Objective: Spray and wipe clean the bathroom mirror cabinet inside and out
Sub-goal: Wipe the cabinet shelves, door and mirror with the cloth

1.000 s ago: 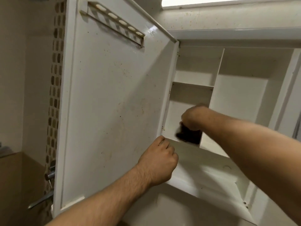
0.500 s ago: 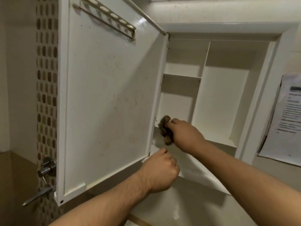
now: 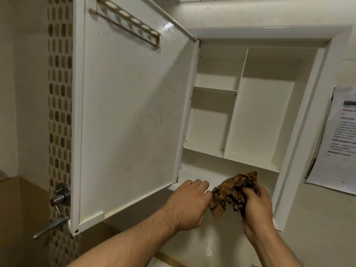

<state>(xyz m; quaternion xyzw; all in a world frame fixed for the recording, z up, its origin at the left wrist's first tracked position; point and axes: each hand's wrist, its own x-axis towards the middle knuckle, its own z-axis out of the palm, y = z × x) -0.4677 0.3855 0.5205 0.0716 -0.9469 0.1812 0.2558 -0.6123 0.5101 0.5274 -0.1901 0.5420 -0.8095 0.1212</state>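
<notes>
Right hand (image 3: 257, 204) is gripping a bunched cloth (image 3: 230, 191) at lower centre, below the open cabinet (image 3: 306, 112); left hand (image 3: 189, 202) is curling beside it, hold unclear; refolding cleanly is suiting the speckled door (image 3: 131, 112).

Both bare forearms reach up and forward, side by side. The left hand (image 3: 189, 201) shows its back, knuckles up and fingers curled under, right at the edge of the cloth (image 3: 229, 191); whether it pinches the cloth I cannot tell. The right hand (image 3: 255, 204), wrist bent inward, grips the bunched cloth, fingers wrapped over it.
</notes>
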